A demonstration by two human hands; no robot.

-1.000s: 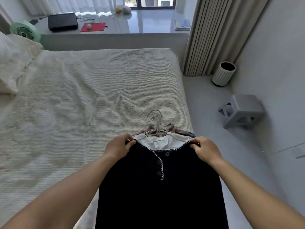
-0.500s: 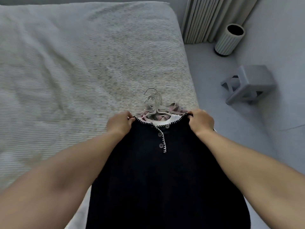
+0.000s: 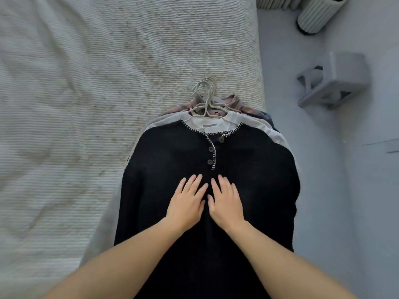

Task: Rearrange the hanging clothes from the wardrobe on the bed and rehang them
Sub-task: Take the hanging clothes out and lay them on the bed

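Note:
A stack of clothes on pale hangers lies at the right edge of the bed. On top is a black knit top with white stitched trim and dark buttons. Under it show a white garment and a plaid one. My left hand and my right hand lie flat side by side on the chest of the black top, fingers straight, just below the button placket. The lower garments are mostly hidden.
The bed's cream ribbed cover stretches left and away. To the right is grey floor with a grey step stool and a ribbed pale bin near the curtain at the top edge.
Both hands let go of the black top's shoulders and moved down onto its chest, now lying flat. The stack has come to rest on the bed, and my view has tipped further down.

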